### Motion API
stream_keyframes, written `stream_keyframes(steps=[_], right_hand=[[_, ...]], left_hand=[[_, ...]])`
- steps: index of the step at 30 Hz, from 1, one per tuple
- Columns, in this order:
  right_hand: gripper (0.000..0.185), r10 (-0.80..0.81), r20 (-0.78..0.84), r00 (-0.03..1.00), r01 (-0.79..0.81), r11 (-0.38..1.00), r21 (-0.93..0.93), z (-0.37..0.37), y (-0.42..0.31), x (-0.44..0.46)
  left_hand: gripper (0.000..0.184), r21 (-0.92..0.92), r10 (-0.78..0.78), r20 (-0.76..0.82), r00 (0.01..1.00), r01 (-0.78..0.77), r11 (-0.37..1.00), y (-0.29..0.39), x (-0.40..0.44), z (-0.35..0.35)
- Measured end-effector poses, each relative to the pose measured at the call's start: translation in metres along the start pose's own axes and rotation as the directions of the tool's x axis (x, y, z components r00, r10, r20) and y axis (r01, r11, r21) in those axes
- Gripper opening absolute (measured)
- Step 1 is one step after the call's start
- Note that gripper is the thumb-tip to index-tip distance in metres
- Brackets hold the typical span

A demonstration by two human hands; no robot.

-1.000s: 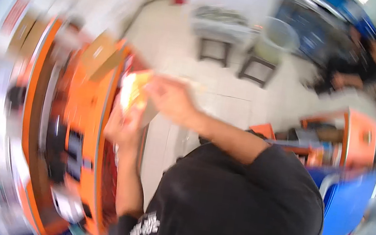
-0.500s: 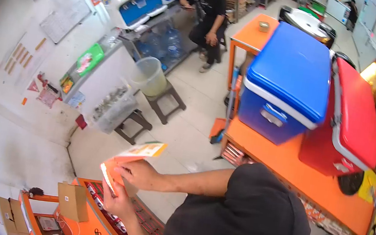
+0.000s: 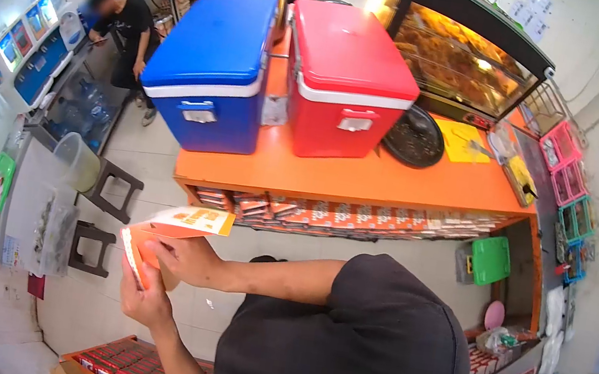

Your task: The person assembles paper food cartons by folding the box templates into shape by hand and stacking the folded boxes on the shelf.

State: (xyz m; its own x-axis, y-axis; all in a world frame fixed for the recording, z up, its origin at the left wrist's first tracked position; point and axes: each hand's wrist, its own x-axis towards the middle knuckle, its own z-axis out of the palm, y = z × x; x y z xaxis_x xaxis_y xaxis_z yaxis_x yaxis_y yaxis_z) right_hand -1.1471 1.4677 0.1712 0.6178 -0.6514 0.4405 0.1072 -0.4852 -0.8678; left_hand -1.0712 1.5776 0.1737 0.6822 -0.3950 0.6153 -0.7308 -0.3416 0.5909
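Note:
An orange-and-white printed cardboard food box [image 3: 182, 221], partly folded, is between my two hands left of the middle of the view. My right hand [image 3: 192, 260] reaches across from the black sleeve and is closed on the box's inner side. Below it, my left hand [image 3: 147, 302] grips the lower edge, with its thumb and fingers on the orange panel. One printed flap sticks out to the right above my right hand. The fingertips behind the panel are hidden.
A blue cooler [image 3: 214, 58] and a red cooler [image 3: 348, 70] stand on an orange counter [image 3: 370, 182], above stacked flat boxes [image 3: 357, 217]. A heated display case [image 3: 466, 57] stands behind. A seated person [image 3: 133, 30] and dark stools [image 3: 93, 249] are at left.
My view has swung to the right, bringing the display case and shelves into sight. Both hands keep hold of the box; it now appears further left, its printed flap lying flatter.

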Motion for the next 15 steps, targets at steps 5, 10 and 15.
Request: stream_keyframes(steps=[5,10,15], right_hand=[[0.029,0.166,-0.053,0.985,-0.144,0.947,0.288,-0.07,0.001,-0.035],[0.014,0.3,0.056,0.952,-0.293,0.847,0.443,-0.178,0.023,-0.049],[0.019,0.552,-0.006,0.834,-0.41,0.626,0.664,-0.281,0.006,-0.089]], left_hand=[[0.04,-0.066,0.101,0.049,0.994,-0.098,0.993,0.076,-0.031,0.026],[0.063,-0.116,0.545,0.103,0.832,-0.534,0.838,0.16,-0.047,0.059],[0.079,-0.47,0.378,0.344,0.86,-0.191,0.862,0.226,-0.099,0.115]])
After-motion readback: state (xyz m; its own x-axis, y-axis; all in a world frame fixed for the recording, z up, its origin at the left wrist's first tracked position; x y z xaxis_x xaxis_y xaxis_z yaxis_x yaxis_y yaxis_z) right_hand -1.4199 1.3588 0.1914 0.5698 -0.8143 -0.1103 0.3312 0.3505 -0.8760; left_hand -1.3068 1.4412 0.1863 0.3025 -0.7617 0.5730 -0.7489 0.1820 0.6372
